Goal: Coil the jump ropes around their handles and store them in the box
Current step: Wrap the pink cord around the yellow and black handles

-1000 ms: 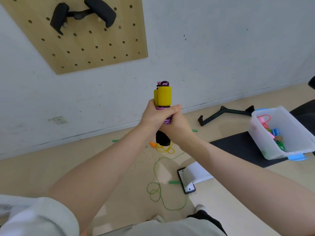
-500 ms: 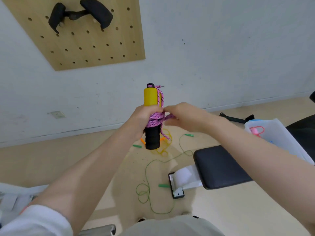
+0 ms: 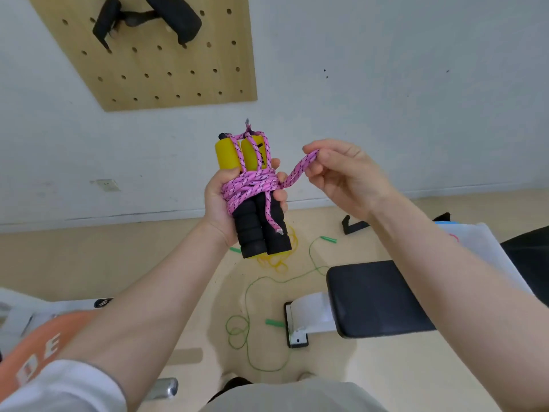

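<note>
The person's left hand [image 3: 225, 200] is gripping a pair of jump-rope handles with yellow plastic tops and black ribbed foam grips [image 3: 255, 197], held upright side by side in front of the white wall, its fingers wrapped closed around their middle. A pink braided rope flecked with black [image 3: 252, 185] is lying coiled in many turns around the handles' middle, with strands running up over the yellow tops and one frayed end hanging down the foam. The right hand [image 3: 347, 176] is pinching a free length of that rope between thumb and fingertips, its other fingers loosely curled, and is holding it out to the right of the bundle. On the beige floor below, a thin green jump rope [image 3: 252, 331] and a yellow one [image 3: 276, 263] are lying loose. The translucent white plastic box [image 3: 481, 248] is sitting at the right edge, partly hidden behind the right forearm, beside a black padded bench [image 3: 374, 298].
</note>
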`<move>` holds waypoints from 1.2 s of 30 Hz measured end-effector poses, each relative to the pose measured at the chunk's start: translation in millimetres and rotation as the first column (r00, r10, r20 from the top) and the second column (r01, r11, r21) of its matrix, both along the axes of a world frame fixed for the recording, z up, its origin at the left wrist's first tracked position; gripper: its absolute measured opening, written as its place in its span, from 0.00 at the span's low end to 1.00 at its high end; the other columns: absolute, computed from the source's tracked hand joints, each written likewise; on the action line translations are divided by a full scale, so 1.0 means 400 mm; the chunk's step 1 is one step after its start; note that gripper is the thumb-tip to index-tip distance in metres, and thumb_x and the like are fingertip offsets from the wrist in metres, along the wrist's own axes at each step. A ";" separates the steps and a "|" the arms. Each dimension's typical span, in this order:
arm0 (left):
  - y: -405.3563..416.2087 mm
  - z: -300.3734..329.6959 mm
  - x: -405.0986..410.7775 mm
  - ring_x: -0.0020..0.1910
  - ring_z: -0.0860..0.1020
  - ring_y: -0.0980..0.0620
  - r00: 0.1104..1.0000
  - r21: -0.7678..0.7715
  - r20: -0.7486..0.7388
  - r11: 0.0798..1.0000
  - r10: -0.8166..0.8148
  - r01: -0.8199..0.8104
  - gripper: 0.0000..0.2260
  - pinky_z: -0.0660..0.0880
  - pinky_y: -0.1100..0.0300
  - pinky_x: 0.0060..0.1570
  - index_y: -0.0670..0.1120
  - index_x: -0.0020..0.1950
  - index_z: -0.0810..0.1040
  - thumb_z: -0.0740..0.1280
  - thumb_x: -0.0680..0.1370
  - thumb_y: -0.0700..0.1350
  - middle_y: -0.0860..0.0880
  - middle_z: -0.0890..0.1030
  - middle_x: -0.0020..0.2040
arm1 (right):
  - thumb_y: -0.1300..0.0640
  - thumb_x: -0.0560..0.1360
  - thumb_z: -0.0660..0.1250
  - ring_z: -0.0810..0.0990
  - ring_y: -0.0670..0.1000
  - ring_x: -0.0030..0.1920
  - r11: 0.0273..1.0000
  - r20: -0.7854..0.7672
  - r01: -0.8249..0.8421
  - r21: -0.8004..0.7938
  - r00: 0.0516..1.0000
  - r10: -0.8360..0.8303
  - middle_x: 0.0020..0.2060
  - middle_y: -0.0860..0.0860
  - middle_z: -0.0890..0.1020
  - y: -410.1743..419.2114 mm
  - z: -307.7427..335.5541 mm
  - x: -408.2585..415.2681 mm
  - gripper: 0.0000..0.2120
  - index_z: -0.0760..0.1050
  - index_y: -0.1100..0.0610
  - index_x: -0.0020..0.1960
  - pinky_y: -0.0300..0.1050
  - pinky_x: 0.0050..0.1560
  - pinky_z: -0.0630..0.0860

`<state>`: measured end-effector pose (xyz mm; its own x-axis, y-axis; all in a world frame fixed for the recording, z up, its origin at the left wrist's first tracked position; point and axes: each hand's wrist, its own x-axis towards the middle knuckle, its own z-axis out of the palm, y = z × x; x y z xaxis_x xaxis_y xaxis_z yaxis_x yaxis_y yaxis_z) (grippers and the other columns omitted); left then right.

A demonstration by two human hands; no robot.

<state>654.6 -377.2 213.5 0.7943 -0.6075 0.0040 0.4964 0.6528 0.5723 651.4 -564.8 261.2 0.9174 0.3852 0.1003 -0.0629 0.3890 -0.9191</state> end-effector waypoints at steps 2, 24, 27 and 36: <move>-0.012 0.006 -0.004 0.36 0.79 0.48 1.000 -0.017 0.004 1.000 0.015 -0.015 0.25 0.77 0.56 0.43 0.41 0.53 0.80 0.74 0.59 0.50 0.44 0.80 0.43 | 0.54 0.59 0.74 0.78 0.43 0.32 0.985 -0.065 -0.016 0.173 0.997 0.028 0.27 0.47 0.79 0.024 -0.010 -0.002 0.10 0.84 0.54 0.39 0.33 0.38 0.74; -0.117 -0.063 -0.101 0.35 0.81 0.43 0.992 0.310 -0.085 0.949 0.088 -0.058 0.28 0.79 0.55 0.38 0.40 0.45 0.83 0.78 0.47 0.48 0.42 0.82 0.40 | 0.58 0.74 0.54 0.60 0.43 0.21 0.848 -0.128 0.177 -0.500 0.953 -0.274 0.25 0.45 0.65 -0.005 -0.051 -0.030 0.09 0.59 0.51 0.36 0.39 0.25 0.58; -0.129 -0.064 -0.110 0.35 0.81 0.44 0.995 0.297 -0.074 0.954 0.071 -0.046 0.27 0.79 0.55 0.39 0.40 0.46 0.83 0.78 0.49 0.48 0.42 0.82 0.40 | 0.60 0.77 0.53 0.61 0.45 0.26 0.800 -0.055 0.160 -0.579 0.971 -0.234 0.27 0.47 0.67 -0.026 -0.061 -0.048 0.11 0.65 0.54 0.37 0.39 0.28 0.60; -0.170 -0.060 -0.132 0.36 0.80 0.44 0.997 0.382 0.014 0.921 0.072 -0.072 0.23 0.79 0.54 0.43 0.40 0.45 0.82 0.75 0.51 0.45 0.41 0.82 0.40 | 0.62 0.77 0.57 0.71 0.47 0.30 0.628 0.143 0.360 -0.690 0.918 -0.369 0.32 0.49 0.75 -0.043 -0.091 -0.071 0.06 0.71 0.54 0.45 0.39 0.28 0.72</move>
